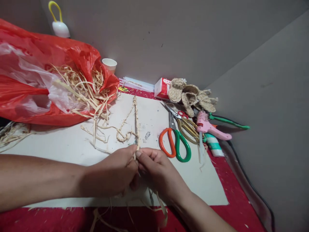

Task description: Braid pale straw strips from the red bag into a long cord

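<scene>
Over the front part of a white board [72, 145], my left hand [116, 172] and my right hand [158, 170] meet fingertip to fingertip. Both are closed in a pinch on the near end of a thin braided straw cord [136, 125]. From the fingers the cord runs straight away from me, then doubles back and ends in a small loop on the board. Loose straw strands [164, 212] hang below my hands past the board's front edge. The fingers hide the exact spot being gripped.
At left, a red plastic bag [60, 117] spills dry straw. To the right lie orange-and-green-handled scissors [182, 148], gold-handled scissors [187, 129], a pink glue gun [212, 129] and several woven straw pieces [177, 91]. A paper cup [109, 64] stands behind the bag.
</scene>
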Demonstrator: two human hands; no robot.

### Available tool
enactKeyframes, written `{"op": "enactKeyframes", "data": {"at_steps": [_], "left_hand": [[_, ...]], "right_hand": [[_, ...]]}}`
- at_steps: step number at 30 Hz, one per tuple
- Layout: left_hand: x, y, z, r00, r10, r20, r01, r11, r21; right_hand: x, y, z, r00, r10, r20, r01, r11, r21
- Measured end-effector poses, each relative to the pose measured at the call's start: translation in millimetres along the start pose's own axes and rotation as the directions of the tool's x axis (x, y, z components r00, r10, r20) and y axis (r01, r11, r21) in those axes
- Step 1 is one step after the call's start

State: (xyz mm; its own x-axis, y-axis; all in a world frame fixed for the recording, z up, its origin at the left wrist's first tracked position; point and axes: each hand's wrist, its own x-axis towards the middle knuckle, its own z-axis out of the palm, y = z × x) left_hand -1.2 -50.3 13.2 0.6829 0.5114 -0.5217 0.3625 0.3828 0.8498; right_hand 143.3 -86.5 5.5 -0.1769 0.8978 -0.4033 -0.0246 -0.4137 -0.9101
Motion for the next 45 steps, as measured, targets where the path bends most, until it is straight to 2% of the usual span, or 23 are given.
{"op": "enactKeyframes", "data": {"at_steps": [6,10,13,14,16,19,25,31,38,45], "left_hand": [[-2,-9,3.1,0.994,0.081,-0.073,-0.078,0.996,0.044],[-1,-5,2.7,0.993,0.077,-0.088,-0.074,0.996,0.041],[-1,11,-8.6,0.995,0.098,0.018,-0.099,0.993,0.070],[0,19,-15.1,0.993,0.090,0.072,-0.099,0.986,0.134],[1,33,-29.7,0.985,-0.029,0.170,-0.022,0.956,0.292],[4,48,-47.4,0.982,-0.060,0.177,-0.016,0.917,0.399],[10,48,-57.7,0.954,-0.079,0.289,-0.050,0.909,0.414],[13,52,-75.5,0.919,-0.032,0.394,-0.158,0.885,0.439],[13,65,-105.4,0.932,-0.068,0.356,-0.115,0.875,0.469],[6,74,-130.6,0.977,0.070,0.199,-0.160,0.862,0.481]], "right_hand": [[-1,9,6,0.998,0.052,0.036,-0.058,0.983,0.173],[1,10,7,0.998,0.053,0.041,-0.061,0.968,0.244],[1,6,4,0.999,0.045,0.012,-0.047,0.974,0.221],[1,4,3,0.999,0.035,-0.003,-0.034,0.979,0.203],[1,3,2,1.000,0.016,-0.023,-0.011,0.983,0.181],[2,5,0,1.000,0.001,-0.015,0.002,0.981,0.193],[4,6,-2,1.000,0.014,0.027,-0.019,0.988,0.156],[6,2,-6,0.990,0.058,0.129,-0.076,0.988,0.137],[7,0,-11,0.982,0.086,0.168,-0.126,0.962,0.241],[9,-3,-20,0.969,0.064,0.239,-0.147,0.927,0.346]]}}
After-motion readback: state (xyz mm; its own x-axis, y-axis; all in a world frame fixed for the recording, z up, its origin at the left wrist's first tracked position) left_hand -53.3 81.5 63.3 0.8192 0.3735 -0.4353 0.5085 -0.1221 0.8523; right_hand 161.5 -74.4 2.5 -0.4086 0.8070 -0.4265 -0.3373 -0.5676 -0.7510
